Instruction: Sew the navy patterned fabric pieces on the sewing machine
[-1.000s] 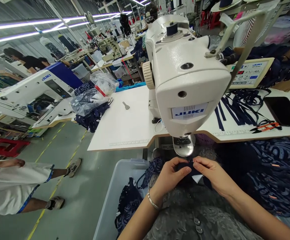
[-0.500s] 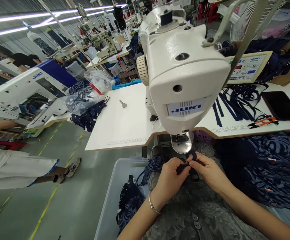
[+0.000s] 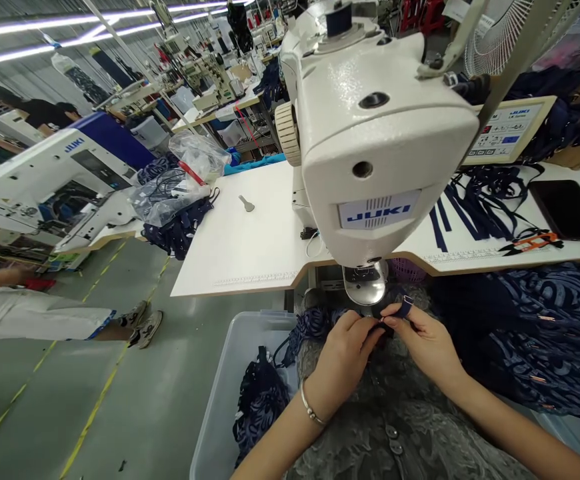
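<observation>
Both my hands meet just below the head of a white Juki sewing machine (image 3: 370, 133). My left hand (image 3: 343, 353), with a bracelet on the wrist, pinches a narrow dark navy strap (image 3: 404, 307). My right hand (image 3: 427, 343) pinches the same strap, whose end loops up over its fingers. The machine's metal foot end (image 3: 365, 283) hangs right above the fingertips. Grey patterned fabric (image 3: 395, 427) lies under my forearms, across my lap.
A white worktable (image 3: 255, 247) carries navy straps (image 3: 475, 213), orange snips (image 3: 535, 241), a black tablet (image 3: 570, 210) and a control panel (image 3: 507, 130). A plastic bin (image 3: 230, 393) with navy cloth stands at lower left. Navy patterned fabric (image 3: 545, 333) is heaped right. A person (image 3: 45, 317) stands at the left.
My hands have risen closer to the machine's foot and the strap end now loops above my right fingers. The white label piece is out of sight. The person at left has shifted.
</observation>
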A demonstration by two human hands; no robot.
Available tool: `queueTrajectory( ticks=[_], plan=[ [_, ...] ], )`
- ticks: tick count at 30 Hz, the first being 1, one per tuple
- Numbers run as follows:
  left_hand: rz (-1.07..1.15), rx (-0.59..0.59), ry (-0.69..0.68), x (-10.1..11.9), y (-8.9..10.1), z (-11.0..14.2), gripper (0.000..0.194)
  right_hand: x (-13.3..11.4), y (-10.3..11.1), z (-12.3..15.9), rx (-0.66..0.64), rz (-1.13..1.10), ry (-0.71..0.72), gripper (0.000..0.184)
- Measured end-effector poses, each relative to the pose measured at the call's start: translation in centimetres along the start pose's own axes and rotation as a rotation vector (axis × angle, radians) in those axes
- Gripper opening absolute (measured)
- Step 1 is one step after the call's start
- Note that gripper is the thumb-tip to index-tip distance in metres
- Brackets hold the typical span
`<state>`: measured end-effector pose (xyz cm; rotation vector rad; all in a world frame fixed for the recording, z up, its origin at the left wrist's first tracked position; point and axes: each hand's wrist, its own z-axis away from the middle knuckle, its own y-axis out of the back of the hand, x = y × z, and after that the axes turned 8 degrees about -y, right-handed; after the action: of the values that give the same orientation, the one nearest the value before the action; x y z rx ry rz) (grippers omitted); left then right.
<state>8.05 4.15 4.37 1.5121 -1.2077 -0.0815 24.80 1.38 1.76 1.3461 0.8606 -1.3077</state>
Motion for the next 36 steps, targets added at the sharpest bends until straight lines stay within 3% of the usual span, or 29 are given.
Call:
queueTrajectory(
  ticks=[4, 11, 15, 19, 25, 31, 36],
  plan=[
    [0.053, 0.004, 0.049, 0.0, 0.0, -0.2, 0.024, -0.6, -0.1, -0.1, -0.034, 0.025, 0.059, 0.024],
    [0.303, -0.063, 0.277, 0.6, 0.1, -1.0, 0.01, -0.5, 0.5, -0.6, -0.196, -0.115, -0.087, 0.027],
    [0.318, -0.076, 0.382, 1.1, 0.0, -1.5, 0.01, -0.9, 1.0, -0.1, -0.162, -0.111, -0.119, 0.022],
    [0.234, -0.023, 0.303, 1.1, -0.6, -1.2, 0.008, -0.9, 1.4, 0.4, -0.136, -0.067, -0.015, 0.011],
    [0.131, 0.012, 0.106, 0.8, -1.2, -0.3, 0.011, 1.2, 1.6, 0.6, -0.186, -0.148, -0.033, 0.007],
    [-0.009, -0.066, -0.042, 0.9, -0.7, 0.2, 0.016, 2.4, 1.2, 0.9, -0.152, -0.271, 0.189, 0.011],
    [-0.108, -0.014, -0.1, 1.1, -0.5, 0.5, 0.018, 2.9, 1.3, 1.0, -0.154, -0.293, 0.33, 0.015]
  ],
)
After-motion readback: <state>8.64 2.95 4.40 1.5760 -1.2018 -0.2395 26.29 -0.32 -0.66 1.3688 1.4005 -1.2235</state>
